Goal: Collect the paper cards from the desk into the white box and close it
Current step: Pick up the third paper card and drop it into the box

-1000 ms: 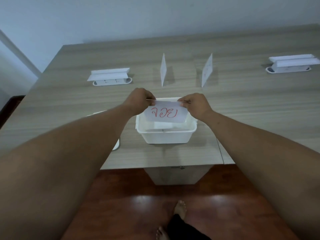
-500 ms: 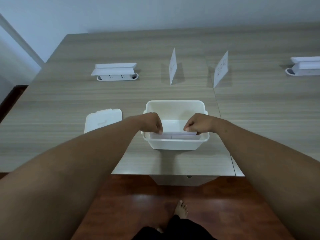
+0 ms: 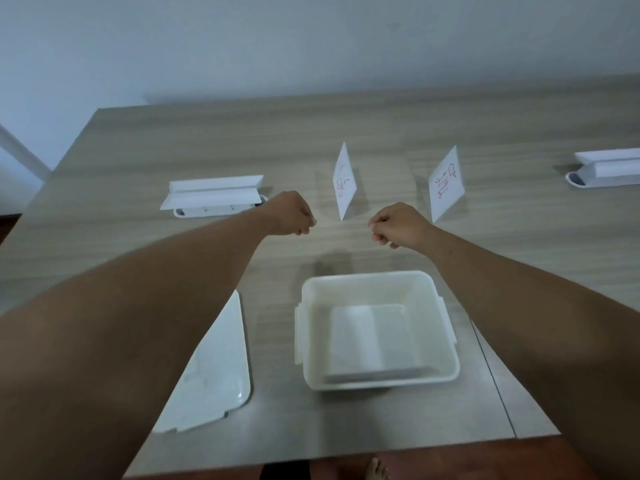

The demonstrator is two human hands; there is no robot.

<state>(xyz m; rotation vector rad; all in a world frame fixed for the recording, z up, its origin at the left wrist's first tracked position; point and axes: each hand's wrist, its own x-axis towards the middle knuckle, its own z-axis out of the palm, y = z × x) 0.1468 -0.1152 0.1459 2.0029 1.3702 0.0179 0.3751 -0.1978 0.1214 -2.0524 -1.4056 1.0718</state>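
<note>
The white box point(image 3: 377, 282) stands open near the desk's front edge, with folded white cards point(image 3: 372, 337) lying flat inside it. Its white lid point(image 3: 214, 372) lies on the desk to the left, partly under my left forearm. Two folded paper cards with red writing stand upright farther back: one point(image 3: 344, 185) in the middle, one point(image 3: 445, 183) to its right. My left hand point(image 3: 289, 213) and my right hand point(image 3: 398, 225) hover beyond the box, just short of the middle card, fingers curled shut and holding nothing.
A white power-socket unit with a raised flap point(image 3: 214, 195) sits on the wooden desk point(image 3: 519, 254) at the back left, another point(image 3: 606, 168) at the far right. A seam runs through the desk right of the box. Bare feet show on the red-brown floor below.
Both hands lowered a card with red writing into the box, let it go, and moved forward over the desk toward the standing cards. The camera tilted down over the box.
</note>
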